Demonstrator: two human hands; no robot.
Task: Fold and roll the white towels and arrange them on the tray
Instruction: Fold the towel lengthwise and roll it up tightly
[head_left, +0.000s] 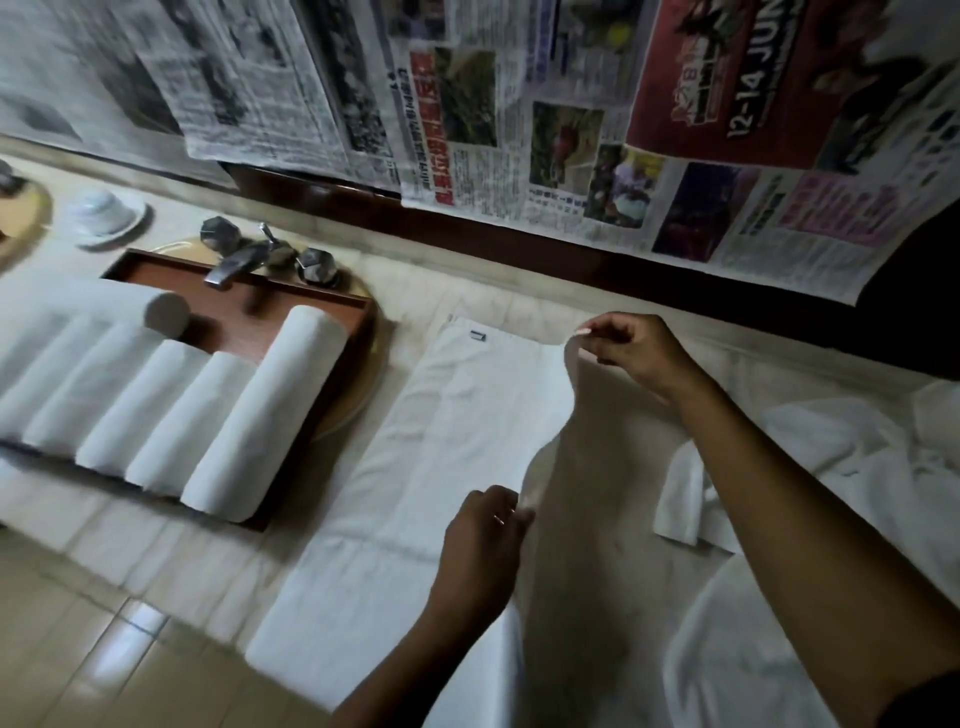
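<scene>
Rolled towels (171, 410) line the tray (291, 319) — left hand (483, 540) and right hand (634, 353) pinch the half-lifted flat towel (452, 415).

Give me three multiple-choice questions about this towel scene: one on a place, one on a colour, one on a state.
1. Where do the rolled towels lie?
A) on the tray
B) in a basket
C) on a chair

2. What colour is the tray?
A) blue
B) reddish brown
C) black

3. How is the spread towel right now?
A) fully rolled
B) untouched
C) one side lifted by both hands

Answers:
1 A, the rolls sit side by side in the tray.
2 B, its bare wood shows behind the rolls.
3 C, the left hand and right hand pinch its raised edge.
</scene>
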